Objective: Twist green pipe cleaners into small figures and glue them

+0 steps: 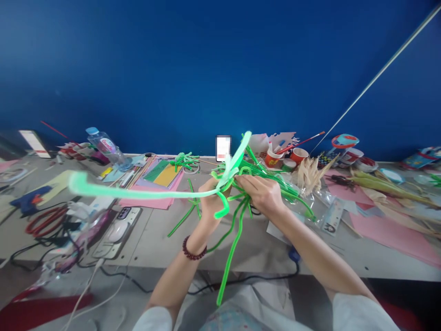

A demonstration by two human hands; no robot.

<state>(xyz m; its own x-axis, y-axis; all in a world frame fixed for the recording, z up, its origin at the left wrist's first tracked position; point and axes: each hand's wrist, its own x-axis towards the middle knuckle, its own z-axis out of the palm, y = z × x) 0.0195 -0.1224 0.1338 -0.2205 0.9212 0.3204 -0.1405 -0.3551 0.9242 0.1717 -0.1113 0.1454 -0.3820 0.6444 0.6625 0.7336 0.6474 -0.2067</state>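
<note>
Green fuzzy pipe cleaners are gathered in a bunch between my two hands above the table. My left hand, with a beaded bracelet at the wrist, is closed round part of the bunch. One long stem juts far out to the left and another rises toward the wall, both bent at the tip. From the right side, my right hand pinches the stems with its fingers close together. Several stems hang down toward my lap. Behind my right hand lies a pile of more green pipe cleaners, partly in a clear bag.
Coloured paper sheets, a bundle of short green stems and a phone are at the back. A bottle, glue gun and cased phone lie left. Paper cups and dried husks stand right.
</note>
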